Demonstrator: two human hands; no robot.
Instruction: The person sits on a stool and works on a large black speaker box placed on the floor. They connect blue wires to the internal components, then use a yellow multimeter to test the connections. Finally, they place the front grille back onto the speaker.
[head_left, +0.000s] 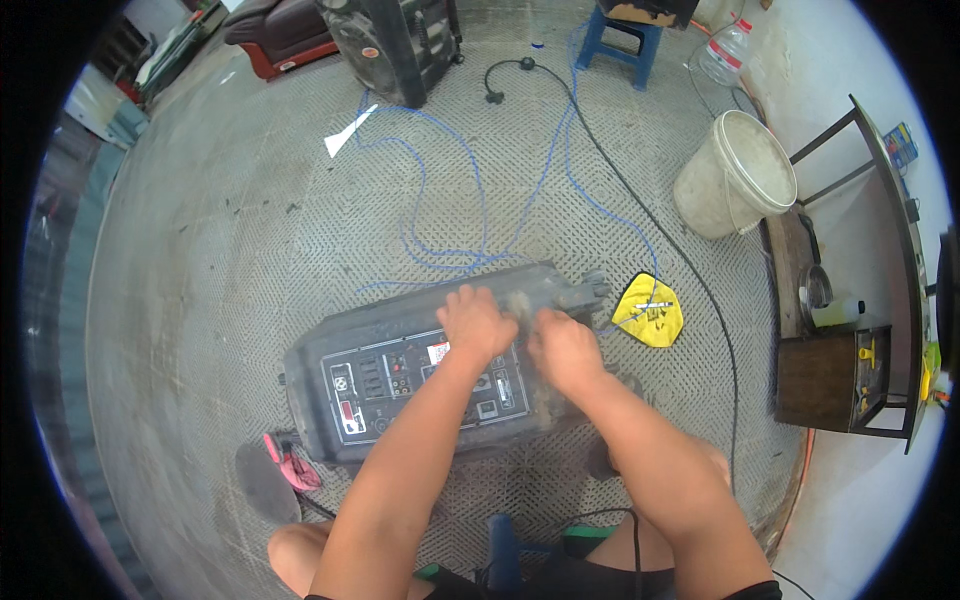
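Note:
A black portable loudspeaker (337, 345) lies on the floor before me, its control panel (442, 394) facing up. My left hand (476, 322) rests on the casing just above the panel, fingers bent. My right hand (562, 349) is at the casing beside the panel's right edge, fingers curled; whether it holds something small is hidden. Between the hands shows a pale, dusty patch (519, 304) on the casing. Right of the loudspeaker a yellow cloth (649, 311) lies on the floor with a small white-and-dark item on it.
A blue cord (484, 195) and a black cable (637, 191) cross the patterned floor. A whitish bucket (712, 187) and a dark wooden rack (817, 382) stand at right. Farther off are another black loudspeaker (394, 45) and a blue stool (619, 45). A pink item (296, 465) lies lower left.

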